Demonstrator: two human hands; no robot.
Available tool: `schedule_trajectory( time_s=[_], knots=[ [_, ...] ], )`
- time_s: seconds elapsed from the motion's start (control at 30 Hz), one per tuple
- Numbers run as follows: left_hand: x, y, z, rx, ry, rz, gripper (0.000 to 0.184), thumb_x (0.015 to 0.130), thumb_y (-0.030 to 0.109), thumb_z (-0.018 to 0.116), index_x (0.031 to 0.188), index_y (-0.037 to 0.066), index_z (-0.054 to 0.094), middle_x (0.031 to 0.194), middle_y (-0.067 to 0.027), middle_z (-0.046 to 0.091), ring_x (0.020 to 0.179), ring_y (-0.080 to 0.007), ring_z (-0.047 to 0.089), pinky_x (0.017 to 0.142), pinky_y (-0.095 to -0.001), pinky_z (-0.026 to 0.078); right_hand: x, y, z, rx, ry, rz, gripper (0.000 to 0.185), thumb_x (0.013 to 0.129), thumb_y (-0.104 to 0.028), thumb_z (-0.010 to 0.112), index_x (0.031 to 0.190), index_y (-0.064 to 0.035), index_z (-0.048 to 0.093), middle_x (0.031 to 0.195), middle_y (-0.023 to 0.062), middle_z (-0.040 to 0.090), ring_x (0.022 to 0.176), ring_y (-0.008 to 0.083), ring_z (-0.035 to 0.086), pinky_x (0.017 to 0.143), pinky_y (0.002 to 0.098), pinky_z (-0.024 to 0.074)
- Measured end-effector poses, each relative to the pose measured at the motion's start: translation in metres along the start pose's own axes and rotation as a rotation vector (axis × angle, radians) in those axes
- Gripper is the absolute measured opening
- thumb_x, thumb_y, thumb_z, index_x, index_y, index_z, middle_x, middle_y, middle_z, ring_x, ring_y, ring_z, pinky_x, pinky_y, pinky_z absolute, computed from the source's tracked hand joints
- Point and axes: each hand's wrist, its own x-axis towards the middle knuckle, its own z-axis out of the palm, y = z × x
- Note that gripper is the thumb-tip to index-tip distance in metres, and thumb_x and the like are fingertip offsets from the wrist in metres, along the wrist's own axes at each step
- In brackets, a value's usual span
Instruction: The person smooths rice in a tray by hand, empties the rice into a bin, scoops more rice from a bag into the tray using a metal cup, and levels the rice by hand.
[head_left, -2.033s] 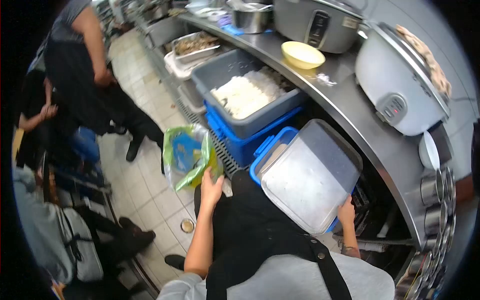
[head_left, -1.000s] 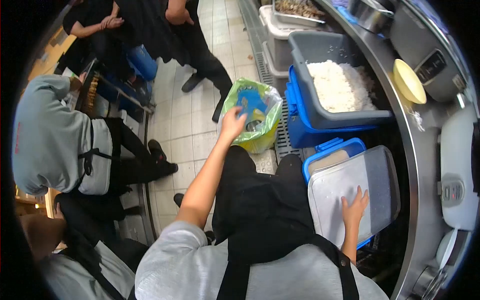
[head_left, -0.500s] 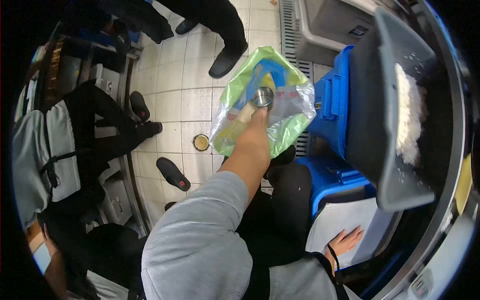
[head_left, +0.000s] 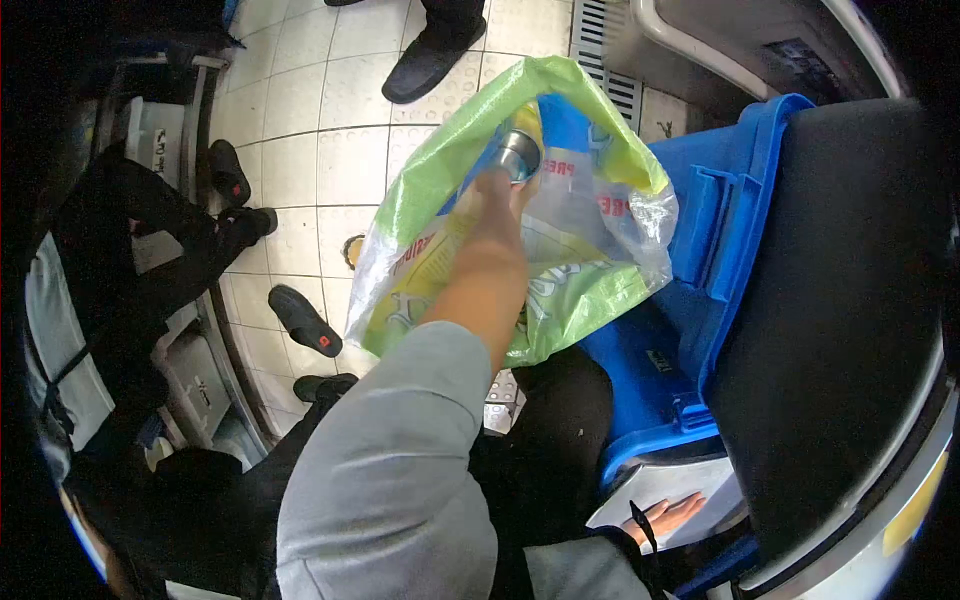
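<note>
My left hand (head_left: 497, 186) is deep in the mouth of a large plastic bag (head_left: 620, 285), green at the rim with clear, yellow and blue printed sides. Its fingers are closed on a shiny metal cup (head_left: 517, 156), whose opening faces up toward me; part of the grip is hidden behind the wrist. What lies at the bottom of the bag cannot be made out. To the lower right, my right hand (head_left: 677, 516) rests flat, fingers stretched, on a white flat surface (head_left: 625, 490) inside a blue bin (head_left: 655, 380).
A blue lid (head_left: 735, 240) stands raised beside the bag. Dark tub (head_left: 850, 280) fills the right side. Other people's legs and a black shoe (head_left: 435, 60) are on the tiled floor (head_left: 350, 90), with another shoe (head_left: 304, 320) at left. A floor drain (head_left: 607, 70) runs behind.
My view has shifted closer over the bag, and the rice in the grey tub is out of sight. The metal cup in my left hand is tilted differently. My right hand stays on the white surface.
</note>
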Motion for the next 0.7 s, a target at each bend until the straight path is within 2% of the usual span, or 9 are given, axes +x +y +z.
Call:
schedule_trajectory(
  time_s=[0.13,0.23,0.3,0.4,0.57,0.6,0.7],
  knots=[
    [-0.007,0.056,-0.009,0.467,0.349,0.211,0.055,0.086,0.03,0.061,0.133,0.007,0.047,0.132,-0.0178,0.05,0.117,-0.0414,0.048,0.095,-0.0574,0.042,0.001,-0.004,-0.001,0.041,-0.003,0.022,0.068,0.098,-0.048,0.033,0.138,0.0074,0.039,0.145,0.0313,0.032,0.133,0.0466,0.032,0.11,0.053,0.0255],
    [-0.007,0.069,-0.04,0.668,0.365,0.526,0.057,0.086,0.033,0.058,0.135,0.008,0.046,0.134,-0.0177,0.048,0.12,-0.0444,0.044,0.096,-0.061,0.038,0.007,-0.015,-0.006,0.026,-0.022,0.018,0.069,0.098,-0.048,0.033,0.137,0.0084,0.04,0.144,0.0319,0.032,0.133,0.0472,0.033,0.11,0.0527,0.0257],
    [-0.007,0.066,-0.044,0.76,0.322,0.647,0.058,0.086,0.035,0.056,0.136,0.008,0.045,0.135,-0.0176,0.047,0.122,-0.0464,0.041,0.097,-0.0634,0.035,0.006,-0.015,-0.007,0.021,-0.029,0.009,0.068,0.099,-0.048,0.032,0.137,0.0084,0.039,0.144,0.0326,0.032,0.133,0.0477,0.033,0.11,0.053,0.0259],
    [-0.023,0.057,-0.016,0.849,0.288,0.651,0.06,0.086,0.035,0.055,0.138,0.008,0.043,0.136,-0.0178,0.047,0.124,-0.0442,0.04,0.1,-0.0643,0.031,0.005,-0.003,-0.004,0.015,-0.02,0.021,0.068,0.099,-0.047,0.032,0.138,0.0084,0.038,0.143,0.0333,0.032,0.132,0.0482,0.033,0.11,0.0533,0.026],
    [-0.035,0.038,0.011,1.002,0.191,0.636,0.057,0.088,0.033,0.053,0.137,0.008,0.043,0.135,-0.0178,0.047,0.122,-0.0434,0.042,0.098,-0.0633,0.034,0.003,-0.009,-0.006,0.069,-0.025,0.027,0.068,0.099,-0.045,0.036,0.139,0.01,0.035,0.143,0.0341,0.031,0.134,0.0475,0.03,0.111,0.053,0.024],
    [-0.037,0.034,0.012,1.016,0.17,0.633,0.056,0.088,0.033,0.053,0.137,0.008,0.043,0.135,-0.0179,0.047,0.122,-0.0432,0.043,0.098,-0.0631,0.034,0.002,-0.007,-0.001,0.06,0.017,0.062,0.075,0.095,-0.058,0.033,0.141,0.0014,0.038,0.146,0.0263,0.034,0.136,0.0413,0.032,0.111,0.0512,0.027],
    [-0.043,0.026,0.009,1.052,0.123,0.623,0.054,0.089,0.032,0.052,0.137,0.008,0.044,0.134,-0.0179,0.048,0.121,-0.0427,0.044,0.096,-0.0626,0.036,0.003,-0.003,-0.001,0.059,-0.005,0.03,0.074,0.096,-0.057,0.034,0.141,0.0015,0.038,0.145,0.0269,0.034,0.136,0.0413,0.032,0.11,0.0513,0.0269]
  ],
)
